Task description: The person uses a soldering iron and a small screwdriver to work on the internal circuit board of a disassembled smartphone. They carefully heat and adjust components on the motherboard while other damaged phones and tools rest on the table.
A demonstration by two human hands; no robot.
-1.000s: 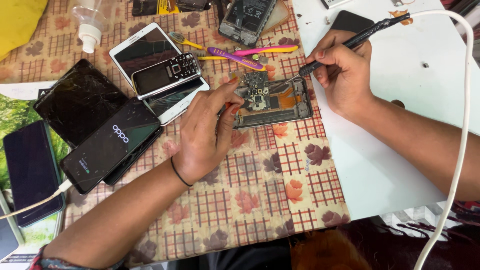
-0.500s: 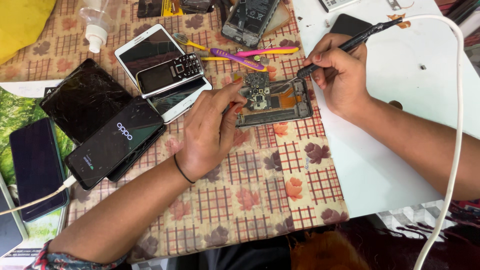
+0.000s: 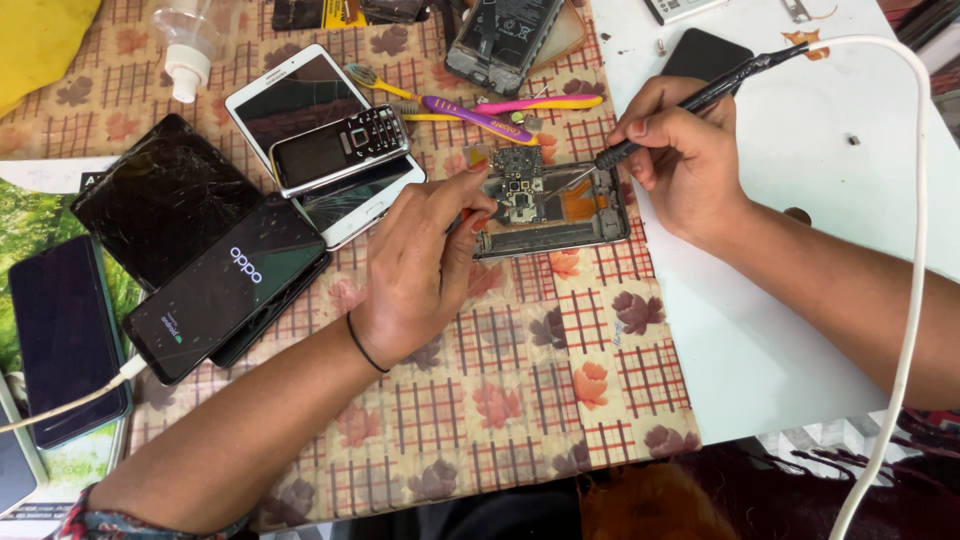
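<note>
Taking the opened grey phone frame with its exposed circuit board (image 3: 548,205) as the landmark: far to its left on the patterned cloth-covered counter (image 3: 520,400) lie a dark smartphone on a white charging lead (image 3: 62,340), a black phone with a cracked screen (image 3: 160,195) and a black phone with a lit screen (image 3: 235,285). Nearer, just left of the frame, a small black keypad phone (image 3: 340,148) rests on a white tablet (image 3: 300,100). The left hand (image 3: 420,265) presses on the frame's left end, its fingers curled and seemingly pinching a small reddish tool; what exactly it grips I cannot tell. Behind the frame lie pink and yellow toothbrushes (image 3: 490,110). At the frame's right end, the right hand (image 3: 685,160) pinches a black soldering iron on a white cable (image 3: 700,98) like a pen, tip on the board. The risk, in my judgement: the left fingers sit close to the tip and could be burned, and a tug from the stiff cable could skid the tip across neighbouring components.
</note>
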